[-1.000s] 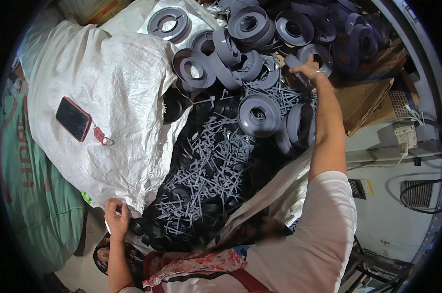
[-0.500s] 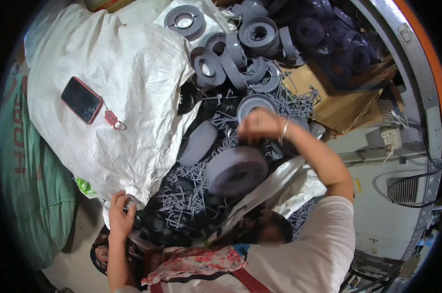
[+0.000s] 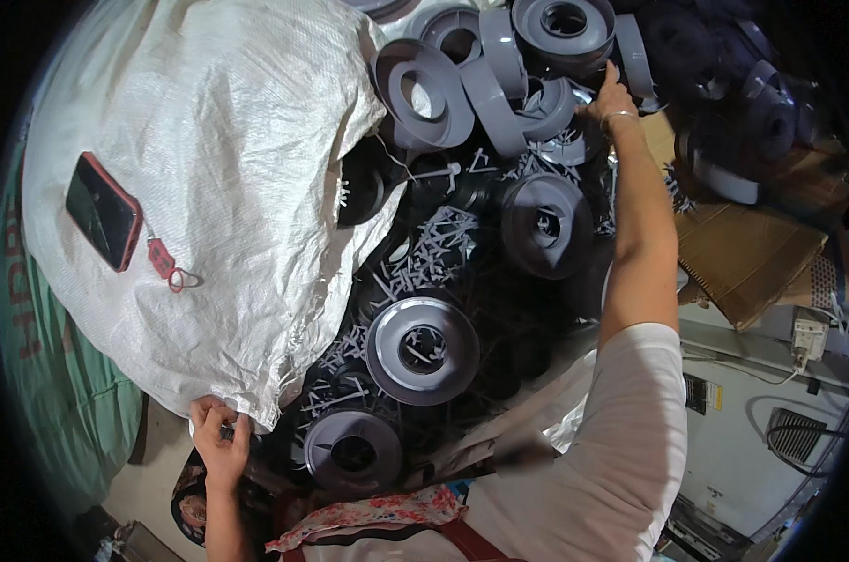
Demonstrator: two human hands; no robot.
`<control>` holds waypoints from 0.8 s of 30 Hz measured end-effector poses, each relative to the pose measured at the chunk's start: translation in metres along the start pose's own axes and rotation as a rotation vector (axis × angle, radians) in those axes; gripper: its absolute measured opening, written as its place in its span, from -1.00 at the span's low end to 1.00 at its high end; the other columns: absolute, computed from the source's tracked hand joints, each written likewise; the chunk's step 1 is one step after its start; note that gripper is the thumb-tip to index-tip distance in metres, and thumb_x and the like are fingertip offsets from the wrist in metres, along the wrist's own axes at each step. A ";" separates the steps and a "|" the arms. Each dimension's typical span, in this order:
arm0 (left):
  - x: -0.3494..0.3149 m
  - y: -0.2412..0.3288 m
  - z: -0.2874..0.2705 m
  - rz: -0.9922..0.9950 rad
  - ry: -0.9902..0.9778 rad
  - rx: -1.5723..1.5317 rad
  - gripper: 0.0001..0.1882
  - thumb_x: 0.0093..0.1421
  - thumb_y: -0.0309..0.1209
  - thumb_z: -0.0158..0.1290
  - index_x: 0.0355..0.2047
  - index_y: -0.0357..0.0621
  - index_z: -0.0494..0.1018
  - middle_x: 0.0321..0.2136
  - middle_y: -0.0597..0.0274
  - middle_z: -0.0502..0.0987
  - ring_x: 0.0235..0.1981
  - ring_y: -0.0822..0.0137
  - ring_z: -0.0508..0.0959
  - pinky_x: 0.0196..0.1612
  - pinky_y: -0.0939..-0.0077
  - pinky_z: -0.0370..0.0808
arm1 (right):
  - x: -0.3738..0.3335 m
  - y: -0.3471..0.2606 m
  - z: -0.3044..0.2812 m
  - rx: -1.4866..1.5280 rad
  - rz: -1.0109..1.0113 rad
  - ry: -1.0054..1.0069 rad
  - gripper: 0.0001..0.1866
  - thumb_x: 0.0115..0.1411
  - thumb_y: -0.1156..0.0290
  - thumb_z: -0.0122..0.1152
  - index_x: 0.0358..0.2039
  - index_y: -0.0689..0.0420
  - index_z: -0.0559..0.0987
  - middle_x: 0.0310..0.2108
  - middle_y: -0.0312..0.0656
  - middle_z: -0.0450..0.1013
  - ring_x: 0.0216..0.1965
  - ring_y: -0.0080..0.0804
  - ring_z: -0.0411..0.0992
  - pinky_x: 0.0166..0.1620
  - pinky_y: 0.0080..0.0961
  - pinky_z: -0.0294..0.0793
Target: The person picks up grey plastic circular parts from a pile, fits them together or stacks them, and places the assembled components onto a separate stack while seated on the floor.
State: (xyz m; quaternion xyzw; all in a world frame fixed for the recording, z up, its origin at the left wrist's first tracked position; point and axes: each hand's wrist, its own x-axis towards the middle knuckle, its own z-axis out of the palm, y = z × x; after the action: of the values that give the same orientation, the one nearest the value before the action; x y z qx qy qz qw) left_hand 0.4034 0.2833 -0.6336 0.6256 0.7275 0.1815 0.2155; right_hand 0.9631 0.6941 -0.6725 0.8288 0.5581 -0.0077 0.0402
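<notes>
My left hand (image 3: 221,442) pinches the near edge of a white woven sack (image 3: 228,178) between curled fingers and thumb. My right arm is stretched far forward. Its hand (image 3: 612,98) has the index finger extended against a grey plastic ring-shaped part (image 3: 565,33) in the far heap, the thumb apart; some fingers are hidden. Nearer to me, a grey round part with a centre hole (image 3: 457,361) lies on loose grey plastic sprues (image 3: 429,248). Another such part (image 3: 373,468) rests close to my body, and a third (image 3: 513,225) leans on its side near my right forearm.
A phone in a red case (image 3: 106,211) and a red key tag (image 3: 162,258) lie on the sack. Green sacking (image 3: 68,393) stands at the left. Torn cardboard (image 3: 752,253) and a pale machine cabinet (image 3: 724,450) with a cable are on the right.
My right hand has moved from above the middle to the far heap. Grey round parts in the middle have shifted, one now lying nearer my body. My left hand stays at the sack's edge.
</notes>
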 end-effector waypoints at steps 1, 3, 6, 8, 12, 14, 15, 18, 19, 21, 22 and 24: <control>0.000 -0.002 0.001 0.006 -0.006 0.004 -0.84 -0.16 -0.55 0.11 -0.62 -0.23 0.31 -0.48 0.08 0.29 -0.39 0.14 0.36 -0.30 0.39 0.32 | 0.004 0.004 0.001 0.074 -0.020 -0.038 0.08 -0.20 0.17 0.42 0.24 -0.14 -0.11 0.07 0.04 0.23 0.06 0.04 0.25 0.05 -0.18 0.29; 0.000 -0.005 0.003 0.006 -0.008 0.014 -0.84 -0.14 -0.57 0.10 -0.61 -0.22 0.30 -0.47 0.09 0.29 -0.38 0.14 0.35 -0.28 0.39 0.31 | 0.000 0.002 0.011 -0.113 -0.103 -0.105 -0.01 -0.19 0.22 0.40 0.21 -0.12 -0.02 0.06 0.07 0.22 0.05 0.05 0.26 0.05 -0.22 0.31; -0.002 -0.003 0.002 0.033 0.012 0.017 -0.84 -0.14 -0.59 0.10 -0.58 -0.21 0.31 -0.46 0.08 0.30 -0.37 0.13 0.35 -0.28 0.39 0.31 | 0.001 -0.001 0.021 -0.244 -0.061 -0.040 -0.08 -0.16 0.21 0.36 0.18 -0.11 0.05 0.05 0.08 0.15 0.11 -0.02 0.16 0.07 -0.27 0.30; -0.002 -0.003 0.000 0.049 0.003 0.045 -0.83 -0.14 -0.59 0.11 -0.58 -0.21 0.31 -0.45 0.08 0.30 -0.37 0.13 0.35 -0.28 0.39 0.31 | 0.016 0.012 0.051 -0.273 -0.126 0.162 -0.18 -0.11 0.20 0.30 0.15 0.06 0.15 0.08 0.01 0.16 0.10 -0.06 0.18 0.10 -0.35 0.27; 0.001 0.002 -0.002 -0.003 -0.027 0.044 -0.82 -0.13 -0.60 0.12 -0.54 -0.24 0.31 -0.42 0.07 0.30 -0.37 0.13 0.35 -0.29 0.39 0.31 | 0.005 0.004 0.047 -0.245 -0.156 -0.234 -0.31 -0.08 0.28 0.24 0.08 0.19 0.26 0.03 0.04 0.30 0.08 -0.10 0.24 0.08 -0.40 0.28; -0.007 0.003 -0.004 -0.061 -0.071 0.030 -0.82 -0.10 -0.61 0.10 -0.48 -0.27 0.33 -0.36 0.06 0.30 -0.35 0.16 0.36 -0.29 0.42 0.34 | -0.059 -0.018 0.009 -0.028 -0.082 -0.144 -0.04 -0.15 0.19 0.29 0.19 0.17 -0.02 -0.03 0.11 0.33 0.04 -0.07 0.29 0.06 -0.32 0.29; -0.006 0.002 -0.004 -0.072 -0.075 -0.032 -0.82 -0.09 -0.61 0.10 -0.45 -0.28 0.34 -0.35 0.07 0.30 -0.35 0.17 0.37 -0.28 0.44 0.35 | -0.075 -0.014 0.004 -0.109 -0.120 -0.153 -0.03 -0.20 0.16 0.32 0.18 0.14 0.02 -0.05 0.12 0.34 0.01 -0.03 0.32 0.05 -0.28 0.30; -0.016 0.001 -0.009 -0.077 -0.095 -0.169 -0.76 -0.05 -0.62 0.08 -0.32 -0.29 0.37 -0.27 0.06 0.32 -0.32 0.23 0.41 -0.27 0.50 0.40 | -0.130 -0.016 -0.006 -0.040 -0.167 -0.234 -0.02 -0.33 0.09 0.37 0.08 0.31 0.16 -0.11 0.13 0.38 -0.06 0.02 0.37 0.02 -0.25 0.33; -0.022 -0.005 -0.005 -0.055 -0.055 -0.281 -0.73 -0.06 -0.63 0.08 -0.29 -0.30 0.36 -0.22 0.03 0.32 -0.32 0.23 0.42 -0.27 0.50 0.40 | -0.151 -0.022 -0.019 -0.013 -0.190 -0.280 -0.05 -0.33 0.09 0.36 0.05 0.34 0.21 -0.15 0.15 0.41 -0.09 0.01 0.39 -0.01 -0.24 0.35; -0.025 -0.005 -0.006 -0.051 -0.069 -0.368 -0.69 -0.05 -0.60 0.08 -0.24 -0.30 0.36 -0.20 0.04 0.35 -0.30 0.25 0.43 -0.25 0.50 0.39 | -0.187 -0.021 -0.028 0.007 -0.201 -0.287 -0.09 -0.36 0.10 0.36 -0.01 0.36 0.27 -0.18 0.17 0.41 -0.12 0.02 0.40 -0.03 -0.29 0.38; -0.025 -0.003 -0.007 -0.028 -0.084 -0.380 -0.69 -0.04 -0.58 0.08 -0.23 -0.29 0.36 -0.20 0.05 0.37 -0.29 0.26 0.43 -0.24 0.50 0.39 | -0.203 -0.020 -0.029 0.064 -0.231 -0.334 -0.14 -0.37 0.09 0.37 -0.08 0.39 0.33 -0.19 0.19 0.41 -0.13 0.03 0.40 -0.04 -0.33 0.39; -0.028 0.005 -0.015 -0.007 -0.118 -0.394 -0.67 -0.03 -0.55 0.08 -0.20 -0.29 0.36 -0.22 0.07 0.39 -0.28 0.26 0.43 -0.22 0.50 0.38 | -0.244 -0.025 -0.034 0.129 -0.303 -0.408 -0.20 -0.37 0.10 0.36 -0.17 0.43 0.38 -0.22 0.23 0.41 -0.16 0.03 0.41 -0.08 -0.34 0.40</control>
State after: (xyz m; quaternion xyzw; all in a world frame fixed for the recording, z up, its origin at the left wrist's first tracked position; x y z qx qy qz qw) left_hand 0.4029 0.2567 -0.6159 0.5783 0.6663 0.2826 0.3765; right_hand 0.8472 0.4807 -0.6261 0.7177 0.6547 -0.2162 0.0976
